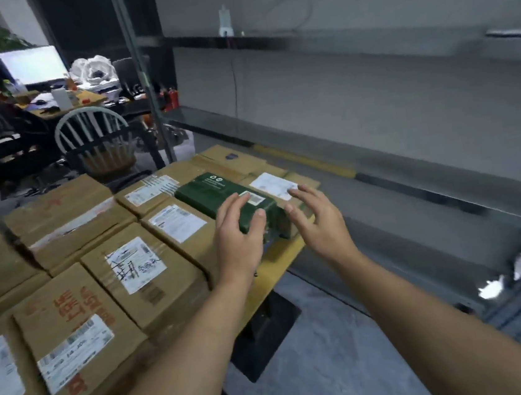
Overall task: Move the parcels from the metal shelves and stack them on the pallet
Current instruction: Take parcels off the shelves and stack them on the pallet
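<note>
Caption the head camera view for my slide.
Left hand rests on a green parcel atop stacked cardboard boxes; right hand open alongside.

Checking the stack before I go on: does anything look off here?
The green parcel lies alone atop the brown cartons, at the stack's right edge, seemingly straddling two. One taped carton farther left looks creased and tilted.

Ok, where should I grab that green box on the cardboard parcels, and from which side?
Probably grip the green box by its two long sides, near the end closest to you, coming from above. It lies flat on the cardboard parcels, long and narrow, both long sides clear. Your left hand rests on that end; the right hand hovers beside it.
</note>
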